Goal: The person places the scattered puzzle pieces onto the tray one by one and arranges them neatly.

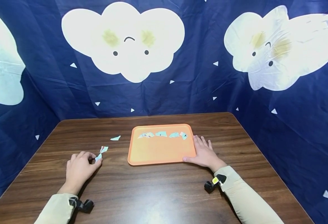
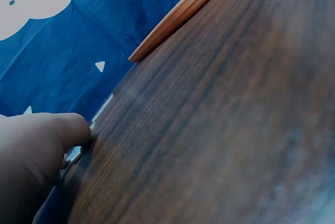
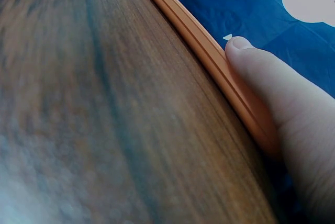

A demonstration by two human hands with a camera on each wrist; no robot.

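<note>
My left hand is at the left of the table, thumb and index finger pinching a small light-blue torn paper scrap. A second scrap, pale blue with darker marks, lies just beyond it, overlapping its tip in the head view. My right hand rests at the right edge of an orange tray, fingers spread along the side and thumb over the near right corner. The right wrist view shows that thumb lying against the tray's rim.
Several torn paper pieces lie in a row along the tray's far side. Another thin scrap lies on the brown wooden table, left of the tray. A dark blue curtain with white clouds stands behind the table and at its sides.
</note>
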